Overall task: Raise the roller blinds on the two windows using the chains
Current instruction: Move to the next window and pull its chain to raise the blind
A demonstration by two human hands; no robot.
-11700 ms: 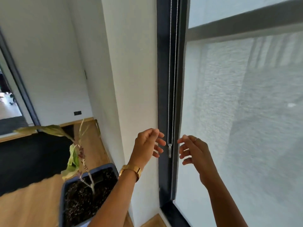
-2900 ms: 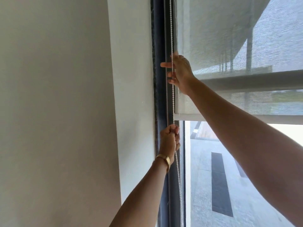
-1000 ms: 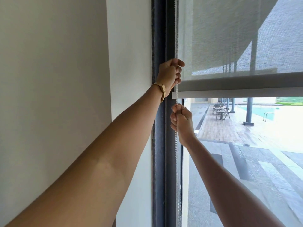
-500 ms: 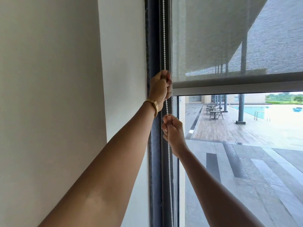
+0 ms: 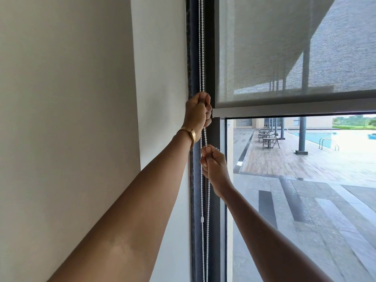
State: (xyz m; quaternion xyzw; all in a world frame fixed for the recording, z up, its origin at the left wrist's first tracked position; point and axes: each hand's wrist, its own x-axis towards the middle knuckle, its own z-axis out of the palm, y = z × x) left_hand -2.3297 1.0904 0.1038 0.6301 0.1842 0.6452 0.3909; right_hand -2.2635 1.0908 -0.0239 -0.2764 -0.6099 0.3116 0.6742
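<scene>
Forearms rose bare from the bottom edge toward the window frame (image 5: 210, 58), the left one broad across the lower left, the right one slimmer at lower right. Bead chain (image 5: 204, 200), white, made of small round beads, hung in two parallel strands down the dark, matte frame; a small oblong connector sat on the left strand low down.

Right hand (image 5: 213, 161) was curled into a tight fist on the chain, thumb pressed over the index finger, a ring visible on one finger. Which strand it held could not be told.

Left hand (image 5: 198, 111) sat above it, apart from it, also closed in a fist around the chain, level with the blind's bottom edge. Gold bracelet (image 5: 190, 133), a smooth band, circled that wrist.

Roller blind (image 5: 284, 58), grey woven mesh, semi-transparent, covered the upper pane; its flat grey bottom bar (image 5: 295, 110) lay straight across, just beside the left fist. Wall (image 5: 71, 98) at left was plain, smooth and off-white.

Beyond the bare glass: tiled terrace, folding chairs, columns, pool.
</scene>
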